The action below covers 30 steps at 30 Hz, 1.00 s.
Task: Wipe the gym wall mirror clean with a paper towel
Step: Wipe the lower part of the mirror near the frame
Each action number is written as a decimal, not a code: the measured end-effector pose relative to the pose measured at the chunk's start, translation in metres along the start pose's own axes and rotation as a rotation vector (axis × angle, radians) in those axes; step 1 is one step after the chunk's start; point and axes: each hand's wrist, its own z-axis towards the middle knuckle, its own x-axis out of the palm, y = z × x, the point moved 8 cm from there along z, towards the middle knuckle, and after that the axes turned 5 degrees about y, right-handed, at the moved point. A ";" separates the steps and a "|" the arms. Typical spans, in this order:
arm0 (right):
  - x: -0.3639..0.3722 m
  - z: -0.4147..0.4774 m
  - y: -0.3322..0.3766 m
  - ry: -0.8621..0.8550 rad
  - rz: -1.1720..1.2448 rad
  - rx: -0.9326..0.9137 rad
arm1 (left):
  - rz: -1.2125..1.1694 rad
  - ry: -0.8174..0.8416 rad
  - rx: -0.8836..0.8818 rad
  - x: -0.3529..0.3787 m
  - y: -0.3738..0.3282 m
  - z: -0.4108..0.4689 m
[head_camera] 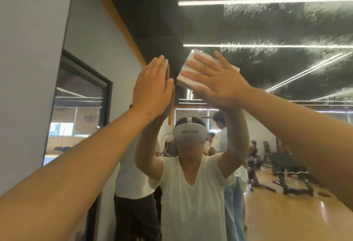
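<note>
A large wall mirror (238, 23) fills most of the head view, with wet streaks and droplets across its upper right. A folded white paper towel (186, 77) lies flat against the glass near the centre. My right hand (217, 78) presses on the towel with straight, spread fingers. My left hand (150, 86) is raised to the left of it, fingers straight and together, its fingertips touching the glass and holding nothing. Both arms reach up from the lower corners.
The mirror's left edge (66, 36) meets a grey wall (28, 49). In the reflection I see myself with a headset, other people behind, a dark-framed doorway at left, and gym benches on a wooden floor at right.
</note>
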 end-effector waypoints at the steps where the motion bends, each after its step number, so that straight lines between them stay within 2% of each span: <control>1: -0.003 0.005 -0.006 -0.002 0.006 0.022 | 0.004 -0.008 0.014 0.000 0.000 0.006; 18: -0.046 0.103 -0.125 -0.096 0.051 0.330 | 0.021 -0.289 0.260 -0.022 -0.050 0.112; 30: -0.063 0.132 -0.161 -0.145 0.077 0.422 | 0.006 -0.343 0.275 -0.009 -0.051 0.118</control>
